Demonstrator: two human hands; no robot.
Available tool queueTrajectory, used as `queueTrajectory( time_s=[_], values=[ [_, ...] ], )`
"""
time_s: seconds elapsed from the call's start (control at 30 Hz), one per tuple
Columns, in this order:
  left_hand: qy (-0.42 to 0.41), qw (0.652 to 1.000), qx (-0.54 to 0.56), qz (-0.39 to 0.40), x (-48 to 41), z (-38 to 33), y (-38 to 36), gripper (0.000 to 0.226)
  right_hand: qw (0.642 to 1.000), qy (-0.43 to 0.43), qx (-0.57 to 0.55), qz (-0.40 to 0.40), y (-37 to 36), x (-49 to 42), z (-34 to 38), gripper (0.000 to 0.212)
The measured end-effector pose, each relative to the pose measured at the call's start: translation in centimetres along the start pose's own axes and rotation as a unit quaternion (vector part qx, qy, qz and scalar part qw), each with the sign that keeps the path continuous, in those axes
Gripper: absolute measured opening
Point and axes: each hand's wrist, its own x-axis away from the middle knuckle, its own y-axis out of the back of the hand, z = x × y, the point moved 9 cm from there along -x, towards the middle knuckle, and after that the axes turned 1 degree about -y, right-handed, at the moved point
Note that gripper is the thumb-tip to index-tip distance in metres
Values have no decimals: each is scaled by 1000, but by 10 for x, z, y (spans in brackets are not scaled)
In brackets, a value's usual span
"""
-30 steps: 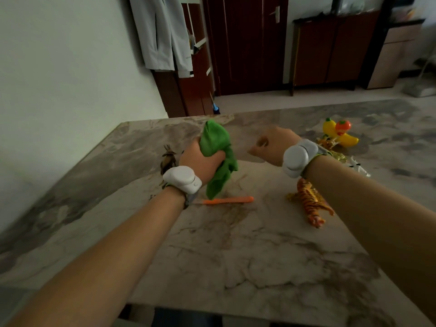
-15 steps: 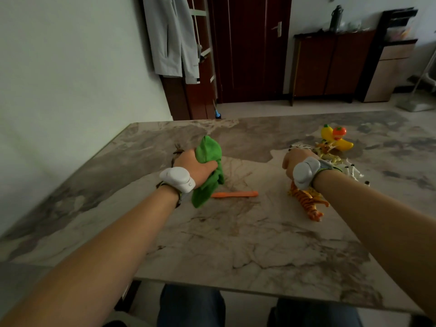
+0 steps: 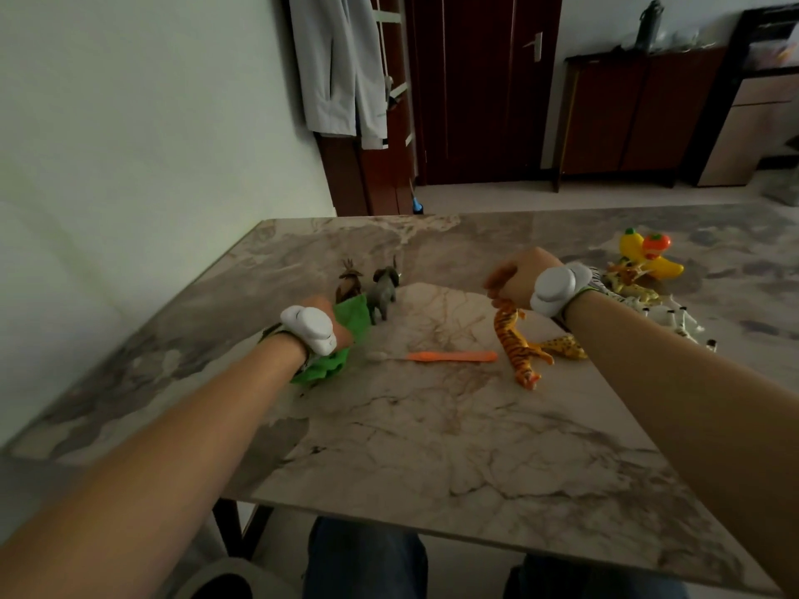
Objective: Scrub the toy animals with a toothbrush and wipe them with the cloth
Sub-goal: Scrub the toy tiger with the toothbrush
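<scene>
Left hand [image 3: 324, 303]: low at the desk [image 3: 432, 447], fingers closed round a bunched green cloth [image 3: 353, 315]. Much of the hand is hidden behind a white wrist band [image 3: 309, 328]. The cloth shows past the knuckles and again under the wrist, where it touches the desk top.

Right hand [image 3: 516, 274]: raised a little above the desk, fingers curled in a fist round one end of the tiger [image 3: 516, 343]. An orange bit pokes out at the finger side. The tiger hangs down from the fist towards the camera, its low end at or on the desk. A second white wrist band [image 3: 557, 289] sits on this wrist.

Between the hands: orange toothbrush [image 3: 449, 356] flat on the desk, pale bristle end pointing to the cloth, not held.

Just beside the tiger, right side: spotted leopard [image 3: 562, 345] on its side.

Just past the cloth: grey elephant [image 3: 382, 291] and brown deer [image 3: 349, 285], both upright, side by side.

Behind the right wrist: heap of toy animals, with a giraffe [image 3: 629, 281] and a zebra [image 3: 674, 319] among them. Further back, a yellow banana toy [image 3: 648, 255] with an orange piece on it.

Room: pale coat [image 3: 341, 67] hanging by a dark door [image 3: 484, 80], dark cabinet [image 3: 627, 110] to the right. Knees in jeans [image 3: 363, 559] show under the near desk edge.
</scene>
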Motion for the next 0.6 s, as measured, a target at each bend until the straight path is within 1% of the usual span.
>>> queueTrajectory(
  time_s=[0.07,0.1,0.13,0.17,0.2,0.23,0.27,0.3,0.33,0.37,0.4,0.43,0.47,0.53,0.57,0.6],
  values=[
    [-27,997,-65,37,1,-1,-11,53,999,-9,-51,-11,4,2,5,23],
    [-46,994,-91,34,2,-6,-11,57,997,-12,-68,-16,6,3,8,23],
    [-64,992,-104,-1,4,-13,-5,59,996,-13,-82,-21,6,3,11,24],
    [-75,990,-105,-58,5,-22,4,58,995,-13,-96,-25,7,3,14,24],
    [-91,984,-89,-127,11,-35,16,56,993,-13,-115,-29,7,3,17,24],
    [-126,974,-61,-178,17,-52,23,51,990,-13,-139,-29,6,1,20,25],
    [-175,964,-20,-198,24,-71,25,46,985,-15,-171,-29,4,-3,21,25],
    [-225,957,41,-179,28,-89,21,43,978,-21,-203,-28,2,-7,21,26],
    [-257,951,110,-129,33,-107,15,44,973,-30,-229,-28,-1,-10,20,26],
    [-271,945,170,-71,39,-122,6,45,968,-36,-246,-26,-4,-11,19,26],
    [-281,936,211,-31,42,-134,-1,46,965,-37,-258,-20,-7,-12,20,25],
    [-284,928,239,-16,45,-142,-4,45,962,-33,-269,-16,-11,-13,22,24],
    [-278,925,259,-11,42,-145,-8,45,960,-31,-276,-21,-15,-13,22,23],
    [-262,923,281,18,35,-143,-18,41,959,-53,-273,-45,-19,-16,10,23],
    [-259,927,270,23,30,-138,-22,41,963,-66,-257,-50,-23,-18,2,19],
    [-252,933,258,18,26,-133,-23,42,973,-70,-216,-50,-26,-19,-5,14]
  ],
)
